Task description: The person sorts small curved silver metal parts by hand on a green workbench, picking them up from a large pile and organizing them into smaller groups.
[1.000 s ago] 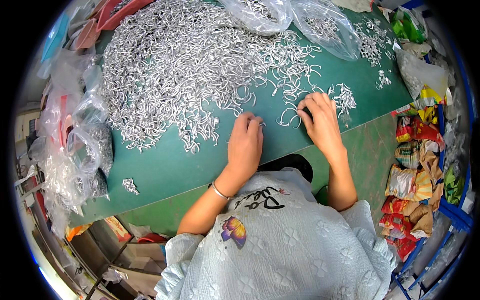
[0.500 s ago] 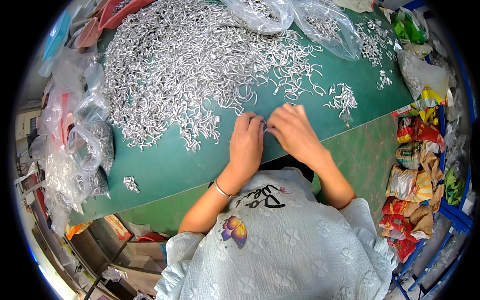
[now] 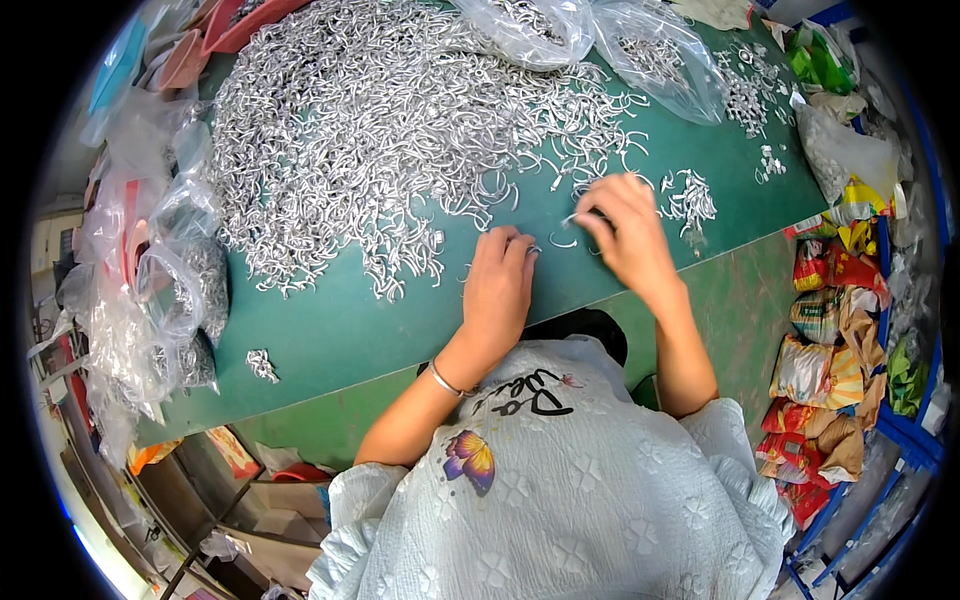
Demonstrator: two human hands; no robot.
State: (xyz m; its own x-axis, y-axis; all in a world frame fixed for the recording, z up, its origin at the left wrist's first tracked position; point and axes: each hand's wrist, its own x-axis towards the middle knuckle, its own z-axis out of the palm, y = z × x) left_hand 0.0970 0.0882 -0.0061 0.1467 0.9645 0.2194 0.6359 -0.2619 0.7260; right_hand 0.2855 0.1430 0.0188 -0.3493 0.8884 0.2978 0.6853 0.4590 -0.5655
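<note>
My left hand (image 3: 500,278) rests low over the green table (image 3: 330,345), near its front edge. Its fingers are bent together, and a small silvery metal piece shows at the fingertips, mostly hidden. To the right, my right hand (image 3: 628,232) is raised a little, thumb and fingers pinched on a slim curved metal piece (image 3: 570,218), slightly blurred. Between the hands a single curved piece (image 3: 563,243) lies on the table. Beyond them spreads a broad heap of curved silvery metal pieces (image 3: 370,130). A small pile of similar pieces (image 3: 690,198) sits right of my right hand.
Clear plastic bags of metal parts (image 3: 655,60) lie at the back. More small parts (image 3: 750,95) are scattered at the far right. Filled plastic bags (image 3: 195,290) crowd the left edge; a small cluster (image 3: 262,366) lies nearby. Colourful packets (image 3: 815,370) fill a rack at right.
My right hand has moved away from my left, up and to the right, with a curved piece in its pinch. The left hand has hardly moved. A loose curved piece now shows between them.
</note>
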